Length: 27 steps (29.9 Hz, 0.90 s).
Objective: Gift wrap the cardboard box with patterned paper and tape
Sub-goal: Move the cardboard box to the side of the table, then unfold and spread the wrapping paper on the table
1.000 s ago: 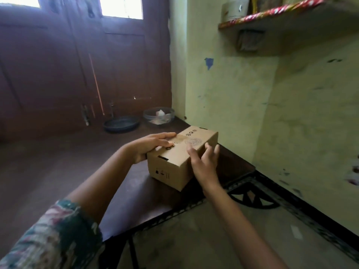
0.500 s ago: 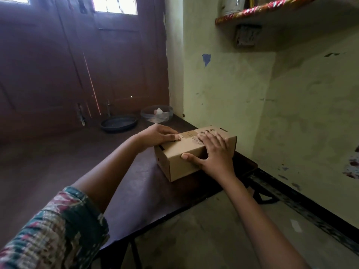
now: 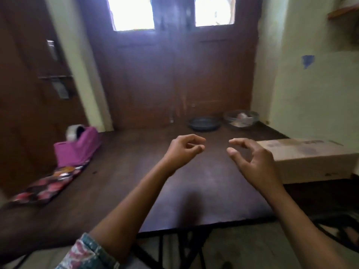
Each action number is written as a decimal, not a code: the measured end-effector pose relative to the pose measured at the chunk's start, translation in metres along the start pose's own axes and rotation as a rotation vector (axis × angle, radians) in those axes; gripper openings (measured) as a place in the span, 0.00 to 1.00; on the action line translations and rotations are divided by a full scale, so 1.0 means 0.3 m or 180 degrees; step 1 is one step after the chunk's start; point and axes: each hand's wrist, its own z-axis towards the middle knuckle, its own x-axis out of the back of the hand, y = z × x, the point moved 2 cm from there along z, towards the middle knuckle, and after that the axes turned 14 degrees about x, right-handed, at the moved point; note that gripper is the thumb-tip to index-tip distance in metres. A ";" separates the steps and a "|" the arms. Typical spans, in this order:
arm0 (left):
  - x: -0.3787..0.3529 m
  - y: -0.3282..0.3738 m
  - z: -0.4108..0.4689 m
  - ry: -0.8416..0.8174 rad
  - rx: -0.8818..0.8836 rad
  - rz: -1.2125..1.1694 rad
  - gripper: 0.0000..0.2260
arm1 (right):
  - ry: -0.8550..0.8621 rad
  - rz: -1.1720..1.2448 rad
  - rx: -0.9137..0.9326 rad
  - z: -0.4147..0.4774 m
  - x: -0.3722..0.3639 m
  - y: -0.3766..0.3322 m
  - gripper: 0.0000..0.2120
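Cardboard box [image 3: 310, 158] lies flat at the 3 o'clock edge of the table [image 3: 194, 191], near the right hand [image 3: 250, 160]. Judged light, stiff and hollow; its corners could crush, so grip it across the two long faces. Patterned paper [image 3: 48, 183], lying at 9 o'clock, is judged thin, slick and easily torn; lift it by an edge. Left hand [image 3: 184, 150] and right hand hover with fingers loosely curled, holding nothing. Pink dispenser [image 3: 77, 150] at 10 o'clock carries a tape roll [image 3: 73, 131]. At 1 o'clock, the dark dish [image 3: 204, 123] has nothing visible in it; the glass bowl [image 3: 240, 118] holds something pale, too blurred to identify.
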 end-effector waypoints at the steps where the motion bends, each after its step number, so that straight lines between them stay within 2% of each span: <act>1: 0.077 -0.032 -0.036 0.0141 0.0045 0.0072 0.08 | -0.0114 0.0161 0.0048 0.007 -0.068 -0.042 0.09; 7: 0.535 -0.217 -0.270 0.1051 0.0508 0.0517 0.08 | -0.0832 0.1209 0.0101 0.029 -0.478 -0.301 0.05; 10: 0.718 -0.321 -0.363 0.1477 0.0962 0.0720 0.08 | -0.1098 0.1676 0.0113 0.039 -0.676 -0.429 0.03; 14: 0.885 -0.495 -0.390 0.1941 0.1869 0.1373 0.10 | -0.1689 0.1697 0.0025 0.077 -0.909 -0.551 0.11; 18: 0.956 -0.634 -0.345 0.1606 0.2781 0.1648 0.23 | -0.2239 0.1455 -0.0009 0.164 -1.094 -0.621 0.23; 20: 0.967 -0.678 -0.309 0.1480 0.3027 0.1616 0.26 | -0.2272 0.1365 -0.0044 0.207 -1.174 -0.632 0.27; 23: 0.975 -0.721 -0.237 0.1412 0.3203 0.1743 0.29 | -0.2099 0.1234 -0.0191 0.277 -1.297 -0.628 0.28; 27: 0.983 -0.753 -0.172 0.1345 0.3307 0.1990 0.28 | -0.1981 0.1191 -0.0297 0.315 -1.412 -0.612 0.26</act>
